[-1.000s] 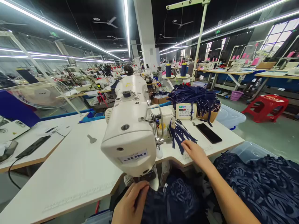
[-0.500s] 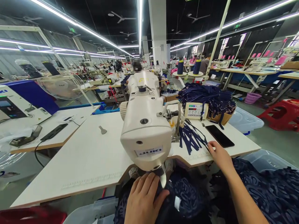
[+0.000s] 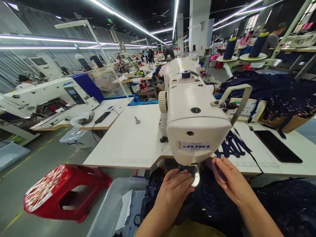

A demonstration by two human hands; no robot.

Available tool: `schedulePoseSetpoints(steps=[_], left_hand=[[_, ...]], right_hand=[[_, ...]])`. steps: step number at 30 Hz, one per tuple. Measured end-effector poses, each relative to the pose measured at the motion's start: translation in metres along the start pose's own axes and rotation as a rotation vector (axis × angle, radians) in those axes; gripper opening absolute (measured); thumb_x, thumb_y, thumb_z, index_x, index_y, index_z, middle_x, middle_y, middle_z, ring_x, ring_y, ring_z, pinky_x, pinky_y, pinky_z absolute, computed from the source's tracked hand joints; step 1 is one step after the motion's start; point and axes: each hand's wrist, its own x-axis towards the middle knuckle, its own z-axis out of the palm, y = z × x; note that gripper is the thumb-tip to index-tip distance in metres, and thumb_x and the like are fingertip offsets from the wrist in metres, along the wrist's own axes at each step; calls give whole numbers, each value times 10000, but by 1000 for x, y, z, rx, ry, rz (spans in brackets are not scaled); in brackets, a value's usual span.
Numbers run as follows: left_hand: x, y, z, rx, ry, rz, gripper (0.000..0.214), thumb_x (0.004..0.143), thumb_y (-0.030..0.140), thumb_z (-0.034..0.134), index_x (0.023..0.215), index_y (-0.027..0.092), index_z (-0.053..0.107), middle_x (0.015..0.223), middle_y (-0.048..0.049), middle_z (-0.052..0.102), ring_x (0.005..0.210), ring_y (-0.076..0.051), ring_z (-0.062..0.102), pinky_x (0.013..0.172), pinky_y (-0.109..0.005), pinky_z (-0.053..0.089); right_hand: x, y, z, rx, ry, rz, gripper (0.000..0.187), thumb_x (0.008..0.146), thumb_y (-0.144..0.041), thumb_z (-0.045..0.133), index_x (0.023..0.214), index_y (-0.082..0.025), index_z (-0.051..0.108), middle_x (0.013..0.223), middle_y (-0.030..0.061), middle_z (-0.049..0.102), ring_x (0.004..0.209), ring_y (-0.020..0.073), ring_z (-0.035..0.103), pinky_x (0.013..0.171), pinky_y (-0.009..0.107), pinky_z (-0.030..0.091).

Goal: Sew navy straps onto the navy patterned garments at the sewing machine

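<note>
In the head view a white sewing machine (image 3: 197, 131) stands in front of me, its head pointing toward me. My left hand (image 3: 172, 191) is under the machine head, fingers together over a piece of navy fabric (image 3: 185, 169), beside a shiny metal part (image 3: 196, 176). To its right, my right hand (image 3: 229, 179) pinches a dark navy strap (image 3: 220, 171), partly covered by the fingers. More navy straps (image 3: 233, 144) lie on the table behind that hand. Dark garment pieces (image 3: 212, 200) fill the space below both hands.
A black phone (image 3: 277, 146) and a box heaped with navy straps (image 3: 271, 92) are on the right of the white table (image 3: 128, 141). A small flat metal piece (image 3: 137, 120) lies left. A red stool (image 3: 66, 191) and a clear plastic bin (image 3: 106, 210) stand lower left.
My right hand has moved left from the strap pile toward the machine head, carrying a strap. The view has turned left. My left hand stays by the machine head.
</note>
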Motion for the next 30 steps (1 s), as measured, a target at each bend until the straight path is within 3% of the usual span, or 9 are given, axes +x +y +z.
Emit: schedulePoseSetpoints(steps=[3, 10, 14, 23, 30], left_hand=[[-2, -2, 2, -86, 23, -55, 212, 1004, 303, 478, 1141, 218, 616, 1107, -17, 714, 1070, -144, 655, 980, -315, 434], [0, 0, 2, -145, 61, -106, 228, 972, 385, 521, 1083, 227, 641, 1061, -28, 730, 1010, -165, 681, 940, -341, 453], [4, 2, 0, -131, 62, -109, 240, 962, 409, 527, 1043, 219, 649, 1026, -23, 734, 983, -159, 687, 926, -341, 453], [7, 4, 0, -50, 34, -68, 220, 971, 386, 527, 1024, 210, 647, 998, -17, 733, 1011, -155, 673, 918, -324, 434], [3, 3, 0, 3, -28, -47, 238, 970, 378, 525, 1070, 206, 654, 1019, -26, 726, 1056, -158, 652, 928, -326, 441]], right_hand=[[1, 5, 10, -215, -43, -63, 305, 844, -500, 659, 853, -211, 560, 525, -95, 417, 391, 34, 342, 372, 145, 289], [4, 14, 22, -553, -75, -188, 283, 863, -491, 608, 842, -224, 515, 665, -48, 479, 577, 111, 469, 520, 214, 420], [6, 19, 28, -594, -35, -250, 265, 845, -474, 617, 827, -224, 530, 709, -30, 483, 660, 141, 492, 635, 255, 456], [3, 19, 39, -537, -34, -162, 334, 839, -526, 581, 972, -223, 535, 753, -27, 480, 710, 156, 501, 672, 265, 455], [1, 20, 42, -524, 7, -204, 339, 826, -548, 584, 882, -225, 501, 737, -18, 504, 670, 154, 512, 625, 263, 451]])
